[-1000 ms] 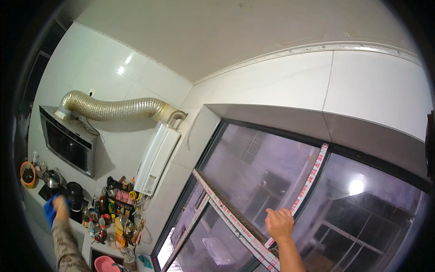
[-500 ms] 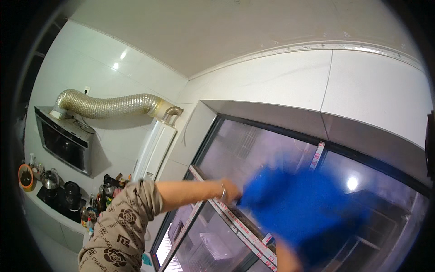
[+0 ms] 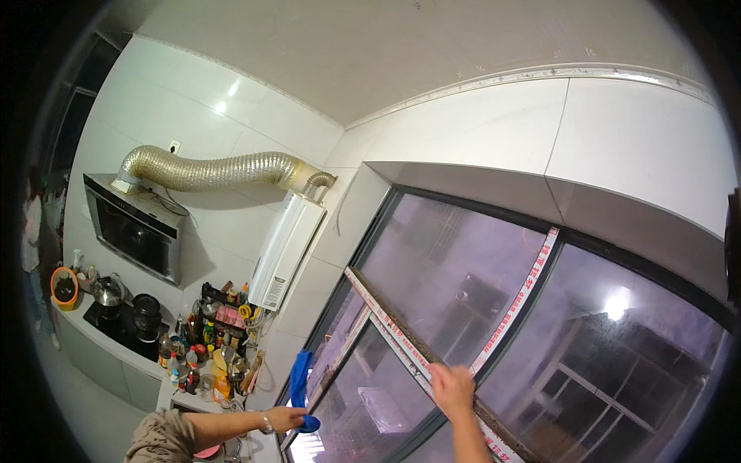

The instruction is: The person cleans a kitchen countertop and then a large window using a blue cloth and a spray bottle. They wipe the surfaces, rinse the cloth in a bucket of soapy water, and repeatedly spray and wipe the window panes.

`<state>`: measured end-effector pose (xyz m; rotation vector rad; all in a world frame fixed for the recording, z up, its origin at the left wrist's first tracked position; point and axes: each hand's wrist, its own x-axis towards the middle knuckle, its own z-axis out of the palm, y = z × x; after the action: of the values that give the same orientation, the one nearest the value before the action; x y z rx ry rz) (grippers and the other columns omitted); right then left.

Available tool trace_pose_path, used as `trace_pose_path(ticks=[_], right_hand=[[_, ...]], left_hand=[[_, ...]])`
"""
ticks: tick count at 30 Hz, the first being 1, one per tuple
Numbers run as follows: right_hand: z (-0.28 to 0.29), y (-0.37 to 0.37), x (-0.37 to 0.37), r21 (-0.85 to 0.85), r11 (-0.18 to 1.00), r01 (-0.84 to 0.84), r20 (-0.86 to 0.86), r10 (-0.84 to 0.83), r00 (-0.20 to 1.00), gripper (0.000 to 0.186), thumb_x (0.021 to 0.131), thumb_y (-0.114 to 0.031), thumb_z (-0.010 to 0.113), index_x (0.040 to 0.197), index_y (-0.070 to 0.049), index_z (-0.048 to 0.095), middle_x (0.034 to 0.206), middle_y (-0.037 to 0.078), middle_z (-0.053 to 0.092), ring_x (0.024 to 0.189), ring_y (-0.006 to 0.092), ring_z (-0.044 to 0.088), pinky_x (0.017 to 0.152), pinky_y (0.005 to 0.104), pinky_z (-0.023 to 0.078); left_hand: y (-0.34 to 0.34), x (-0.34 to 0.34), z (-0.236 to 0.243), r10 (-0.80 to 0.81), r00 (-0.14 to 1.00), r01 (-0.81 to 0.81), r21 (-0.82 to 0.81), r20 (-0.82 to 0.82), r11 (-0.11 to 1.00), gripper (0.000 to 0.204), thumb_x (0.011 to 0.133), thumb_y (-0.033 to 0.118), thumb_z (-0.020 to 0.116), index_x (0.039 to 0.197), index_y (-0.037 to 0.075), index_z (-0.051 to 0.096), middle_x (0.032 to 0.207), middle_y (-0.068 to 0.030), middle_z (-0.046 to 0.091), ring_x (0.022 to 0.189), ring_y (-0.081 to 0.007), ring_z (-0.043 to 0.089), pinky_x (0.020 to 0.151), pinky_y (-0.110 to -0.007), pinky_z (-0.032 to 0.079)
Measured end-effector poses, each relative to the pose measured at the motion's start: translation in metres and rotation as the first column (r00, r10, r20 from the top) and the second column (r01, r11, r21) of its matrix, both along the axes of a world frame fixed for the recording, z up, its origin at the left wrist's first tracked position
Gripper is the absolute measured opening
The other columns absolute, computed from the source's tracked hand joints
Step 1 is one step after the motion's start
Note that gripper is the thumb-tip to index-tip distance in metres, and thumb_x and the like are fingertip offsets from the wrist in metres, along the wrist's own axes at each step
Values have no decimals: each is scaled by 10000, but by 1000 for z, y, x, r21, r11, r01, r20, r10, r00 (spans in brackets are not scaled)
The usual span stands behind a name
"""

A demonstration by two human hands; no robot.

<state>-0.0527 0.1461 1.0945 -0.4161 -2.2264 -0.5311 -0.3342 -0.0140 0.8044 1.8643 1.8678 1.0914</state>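
Note:
A blue cloth (image 3: 300, 378) is bunched in my left hand (image 3: 287, 419), part of it rising above the fingers and part hanging below. That hand is closed, low at the left side of the window (image 3: 394, 386), with a bracelet at the wrist. Farther right, my right hand (image 3: 453, 388) is curled over the window's crossbar (image 3: 397, 339), a dark frame piece with strips of red-and-white film. Its fingertips are partly hidden. Behind the glass, which has hazy patches and a bright lamp reflection, a barred structure shows.
To the left, a counter carries many bottles and jars (image 3: 204, 339), a black stove (image 3: 116, 328) with a kettle (image 3: 108, 292), and an orange basin (image 3: 65, 288). Above hang a range hood (image 3: 133, 231), a silver duct (image 3: 216, 171) and a white water heater (image 3: 285, 251).
The blue cloth, spread and blurred at the right before, is now bunched at the lower left in my left hand. My right hand has come up onto the crossbar. The view has shifted slightly.

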Motion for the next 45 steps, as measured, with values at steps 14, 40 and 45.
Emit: trace_pose_path(ticks=[14,40,45], right_hand=[[-395,-171,-41,-963,-267,-16,-189,637,747,509,774,-260,644,1169,13,476,972,83,587,777,115,553,627,265,462],[-328,-236,55,-288,-768,-572,-553,-355,754,772,798,-366,623,1378,-94,193,1365,122,303,1212,246,374,993,396,343],[-345,-244,122,37,-570,-821,-777,-533,335,640,871,-446,465,1373,-132,225,1349,106,350,1193,254,410,995,419,354]], left_hand=[[-165,77,24,-59,82,74,53,995,996,218,861,139,481,1024,-6,479,940,-152,602,856,-295,615,829,-398,482],[-116,149,4,-337,933,355,-499,130,790,636,860,491,433,1269,13,340,1092,-262,530,951,-357,569,750,-384,479],[-75,219,77,-638,627,763,-518,446,387,599,868,253,531,1371,116,236,1165,-188,503,900,-226,598,750,-312,495]])
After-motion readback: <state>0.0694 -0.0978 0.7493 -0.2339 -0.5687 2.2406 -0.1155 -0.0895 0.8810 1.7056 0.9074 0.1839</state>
